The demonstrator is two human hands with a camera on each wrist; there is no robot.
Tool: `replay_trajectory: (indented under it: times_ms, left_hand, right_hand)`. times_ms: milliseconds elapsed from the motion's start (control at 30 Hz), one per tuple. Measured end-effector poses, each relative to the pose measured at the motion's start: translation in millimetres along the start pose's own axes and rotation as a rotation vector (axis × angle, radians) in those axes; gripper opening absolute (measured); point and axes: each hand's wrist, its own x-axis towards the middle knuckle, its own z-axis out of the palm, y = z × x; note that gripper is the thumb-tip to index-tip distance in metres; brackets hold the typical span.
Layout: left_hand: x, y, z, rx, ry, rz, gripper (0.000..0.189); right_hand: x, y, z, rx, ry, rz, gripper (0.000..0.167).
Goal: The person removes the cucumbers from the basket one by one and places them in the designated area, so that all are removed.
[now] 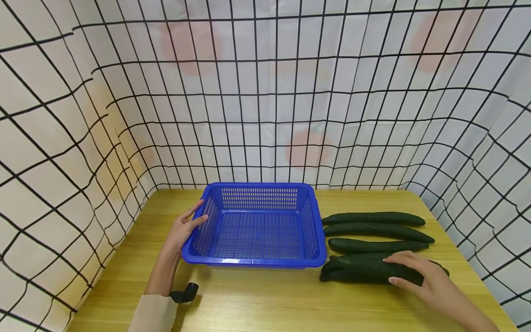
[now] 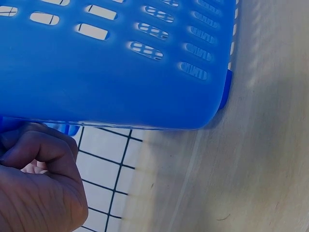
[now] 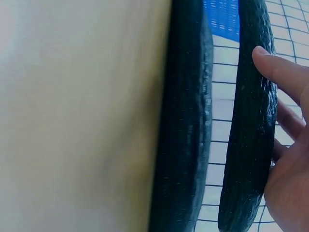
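Note:
My left hand (image 1: 180,230) grips the left rim of a blue perforated plastic basket (image 1: 254,263), its thumb over the edge. The basket holds nothing. In the left wrist view, curled fingers (image 2: 46,150) show right at the rim, beside the basket's side wall. On the right, my right hand (image 1: 429,281) holds a long dark green cucumber (image 3: 248,121), thumb on one side and fingers on the other. Another cucumber (image 3: 183,121) lies alongside it on the table, with a gap between the two in the right wrist view. In the head view these two overlap.
Three more cucumbers lie in a row beyond, right of the basket: a far one (image 1: 377,218), a middle one (image 1: 377,230) and a nearer one (image 1: 373,246). A wooden table (image 1: 257,299) carries everything. Black grid netting (image 1: 265,94) over pale sheeting encloses the back and sides.

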Motion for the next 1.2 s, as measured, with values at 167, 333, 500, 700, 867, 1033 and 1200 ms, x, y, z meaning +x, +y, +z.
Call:
replay_trajectory:
  times_ms: [167, 333, 500, 700, 867, 1033, 1200]
  left_hand:
    - [-1.6, -0.3, -0.4, 0.000, -0.008, -0.008, 0.066]
    - [-2.0, -1.3, 0.0, -0.001, -0.013, -0.015, 0.066]
    - [-2.1, -0.6, -0.3, -0.005, -0.019, -0.016, 0.066]
    - [-2.4, 1.5, 0.0, -0.024, -0.017, -0.025, 0.065]
    - [-3.0, 2.7, -0.5, -0.016, -0.024, -0.025, 0.066]
    - [-3.1, 3.0, -0.8, -0.013, -0.026, -0.018, 0.067]
    - [-4.3, 2.9, -0.9, 0.005, -0.022, -0.012, 0.066]
  right_hand:
    - [-10.6, 3, 8, -0.013, -0.006, -0.003, 0.044]
    - [-20.2, 4, 17, -0.014, -0.017, -0.013, 0.046]
    - [-28.5, 4, 21, -0.018, -0.058, 0.049, 0.040]
    - [-29.3, 7, 26, -0.074, -0.058, 0.018, 0.038]
    - [-28.9, 9, 28, -0.114, -0.054, 0.010, 0.038]
    - [-29.9, 10, 30, -0.104, -0.064, 0.003, 0.038]
    - [-27.7, 12, 33, -0.125, -0.044, -0.039, 0.041]
